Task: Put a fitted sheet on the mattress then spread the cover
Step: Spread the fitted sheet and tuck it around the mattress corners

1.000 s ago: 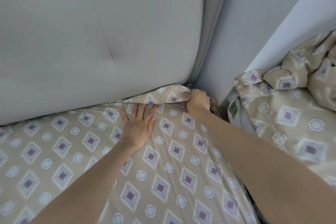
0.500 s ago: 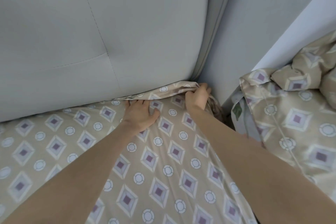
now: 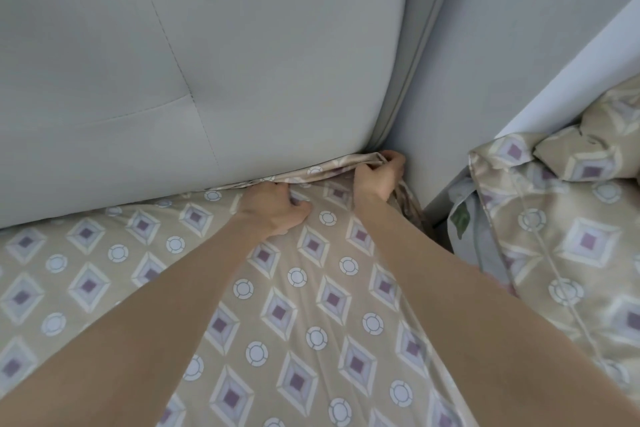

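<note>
Headboard (image 3: 242, 62) corner, against wall (image 3: 502, 80). Sheet (image 3: 294, 305) spread flat below, edge bunched at the corner. Right hand (image 3: 379, 177) pinches that edge; left hand (image 3: 273, 208) curls fingers into sheet beside it. Risk: tight gap, hem not yet under; edge may spring back.

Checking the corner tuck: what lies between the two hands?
Head view: only fitted sheet, its bunched edge running from left hand to right hand under the headboard.
</note>
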A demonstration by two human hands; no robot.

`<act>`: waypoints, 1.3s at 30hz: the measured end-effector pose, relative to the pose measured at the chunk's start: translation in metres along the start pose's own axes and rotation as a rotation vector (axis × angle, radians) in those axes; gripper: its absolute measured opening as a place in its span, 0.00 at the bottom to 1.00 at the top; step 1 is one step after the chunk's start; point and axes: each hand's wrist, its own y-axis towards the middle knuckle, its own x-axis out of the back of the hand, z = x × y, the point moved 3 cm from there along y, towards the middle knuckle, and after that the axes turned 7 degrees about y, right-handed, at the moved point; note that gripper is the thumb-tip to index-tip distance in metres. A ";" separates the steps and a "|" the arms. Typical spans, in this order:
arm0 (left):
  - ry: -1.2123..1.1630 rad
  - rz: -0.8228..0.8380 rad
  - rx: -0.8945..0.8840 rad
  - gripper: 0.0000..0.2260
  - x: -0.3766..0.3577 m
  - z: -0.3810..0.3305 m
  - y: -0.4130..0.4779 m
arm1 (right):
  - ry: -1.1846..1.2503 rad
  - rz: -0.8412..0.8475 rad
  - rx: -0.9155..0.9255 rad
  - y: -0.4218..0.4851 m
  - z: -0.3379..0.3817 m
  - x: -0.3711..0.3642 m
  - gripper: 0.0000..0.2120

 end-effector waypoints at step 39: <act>-0.225 -0.763 -0.153 0.12 -0.029 0.021 -0.026 | -1.228 0.721 0.409 -0.002 0.009 -0.019 0.23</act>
